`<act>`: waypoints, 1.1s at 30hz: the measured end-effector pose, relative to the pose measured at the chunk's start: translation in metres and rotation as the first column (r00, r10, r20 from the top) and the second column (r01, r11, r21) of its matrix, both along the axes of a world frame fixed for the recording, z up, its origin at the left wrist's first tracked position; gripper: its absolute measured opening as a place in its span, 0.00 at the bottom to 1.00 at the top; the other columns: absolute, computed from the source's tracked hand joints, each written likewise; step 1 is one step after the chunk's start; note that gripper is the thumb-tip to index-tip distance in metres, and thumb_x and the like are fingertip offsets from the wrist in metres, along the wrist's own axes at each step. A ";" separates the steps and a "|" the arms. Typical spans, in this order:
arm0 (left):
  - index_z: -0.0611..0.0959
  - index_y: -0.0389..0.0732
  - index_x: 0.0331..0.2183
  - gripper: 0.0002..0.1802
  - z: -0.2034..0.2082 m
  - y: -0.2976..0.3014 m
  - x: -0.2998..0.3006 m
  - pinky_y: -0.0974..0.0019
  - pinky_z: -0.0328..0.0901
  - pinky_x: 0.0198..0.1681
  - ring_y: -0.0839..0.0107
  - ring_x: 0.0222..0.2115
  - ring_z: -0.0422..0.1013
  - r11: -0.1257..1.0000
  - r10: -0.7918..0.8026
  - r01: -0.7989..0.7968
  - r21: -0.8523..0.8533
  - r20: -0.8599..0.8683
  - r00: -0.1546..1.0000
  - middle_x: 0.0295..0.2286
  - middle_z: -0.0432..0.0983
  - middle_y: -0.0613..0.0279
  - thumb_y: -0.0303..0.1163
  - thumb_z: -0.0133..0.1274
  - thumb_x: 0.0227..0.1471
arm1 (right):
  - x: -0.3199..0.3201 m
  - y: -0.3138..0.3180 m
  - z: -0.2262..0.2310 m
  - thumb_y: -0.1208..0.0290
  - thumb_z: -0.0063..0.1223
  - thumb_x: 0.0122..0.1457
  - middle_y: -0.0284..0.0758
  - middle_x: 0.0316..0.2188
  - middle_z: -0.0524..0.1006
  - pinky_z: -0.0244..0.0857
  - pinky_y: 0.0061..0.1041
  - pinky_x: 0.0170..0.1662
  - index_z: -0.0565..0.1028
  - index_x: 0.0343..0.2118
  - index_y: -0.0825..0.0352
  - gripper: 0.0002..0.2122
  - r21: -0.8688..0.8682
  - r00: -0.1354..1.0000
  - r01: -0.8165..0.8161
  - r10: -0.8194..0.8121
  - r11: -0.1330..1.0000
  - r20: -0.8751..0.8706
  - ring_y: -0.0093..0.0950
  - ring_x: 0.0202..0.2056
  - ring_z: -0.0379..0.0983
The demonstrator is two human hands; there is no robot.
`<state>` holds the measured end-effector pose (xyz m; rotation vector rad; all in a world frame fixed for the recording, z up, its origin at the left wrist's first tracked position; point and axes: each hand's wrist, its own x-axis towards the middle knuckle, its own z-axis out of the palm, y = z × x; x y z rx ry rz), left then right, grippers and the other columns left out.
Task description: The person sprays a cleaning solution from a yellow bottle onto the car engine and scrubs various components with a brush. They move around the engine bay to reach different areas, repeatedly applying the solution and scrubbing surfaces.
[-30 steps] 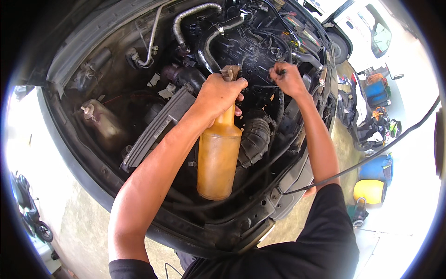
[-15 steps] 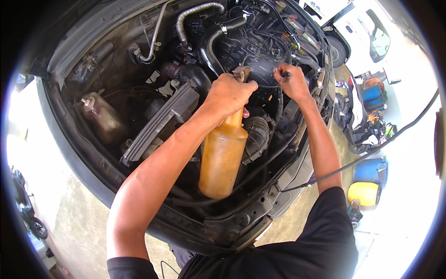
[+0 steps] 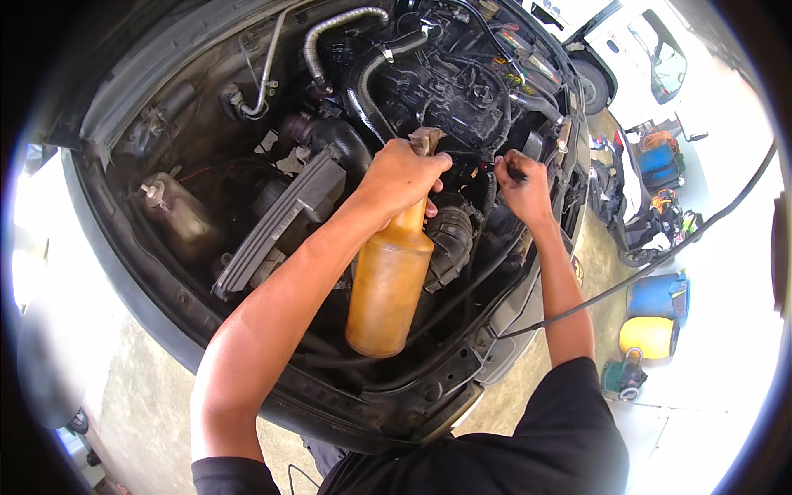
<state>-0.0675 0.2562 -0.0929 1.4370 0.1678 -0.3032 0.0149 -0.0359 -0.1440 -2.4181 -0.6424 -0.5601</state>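
My left hand [image 3: 404,180] is closed round the neck of a yellowish, translucent spray bottle [image 3: 389,289], just below its brown, worn spray head [image 3: 425,140]. The bottle hangs upright with its wide base toward me, over the open engine bay. My right hand [image 3: 523,188] is curled in a fist at the right side of the bay. A short, black end shows between its fingers; what the thing is I cannot make out. Beyond both hands lies the dark engine [image 3: 450,99], glistening wet. A ribbed black intake hose [image 3: 451,239] runs beside the bottle.
To the left are a black air filter housing [image 3: 285,227] and a cloudy fluid reservoir [image 3: 175,202]. A thin black hose [image 3: 643,271] crosses at the right. Past the car stand a yellow drum [image 3: 648,337], a blue drum [image 3: 658,297] and a white vehicle [image 3: 635,49].
The pale mist over the engine has vanished. My right hand has come nearer to me, and the bottle has shifted slightly left. A blurred dark shape has appeared at the far left.
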 end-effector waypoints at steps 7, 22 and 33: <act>0.85 0.26 0.48 0.21 -0.002 -0.002 0.001 0.59 0.79 0.23 0.63 0.19 0.82 0.999 0.042 -0.042 0.000 0.025 0.999 0.29 0.82 0.55 0.37 0.65 0.65 | 0.027 -0.009 0.000 0.68 0.64 0.77 0.31 0.24 0.82 0.69 0.27 0.37 0.83 0.32 0.73 0.15 0.259 0.983 0.185 -0.182 0.948 -0.037 0.19 0.29 0.74; 0.85 0.27 0.48 0.18 0.007 0.006 0.001 0.60 0.78 0.23 0.67 0.19 0.78 0.991 0.128 -0.128 -0.028 0.005 0.992 0.29 0.80 0.58 0.35 0.62 0.66 | 0.115 0.012 -0.010 0.61 0.66 0.72 0.55 0.27 0.80 0.75 0.42 0.39 0.84 0.36 0.72 0.16 0.052 0.955 0.181 -0.162 0.982 -0.249 0.57 0.30 0.78; 0.86 0.24 0.38 0.19 -0.002 0.006 0.008 0.59 0.78 0.22 0.63 0.19 0.80 0.960 0.270 -0.269 0.083 -0.007 0.963 0.27 0.81 0.54 0.36 0.65 0.63 | 0.132 0.037 -0.018 0.64 0.63 0.79 0.29 0.24 0.75 0.69 0.27 0.36 0.81 0.32 0.71 0.17 0.338 0.975 0.062 0.015 0.939 -0.222 0.20 0.28 0.73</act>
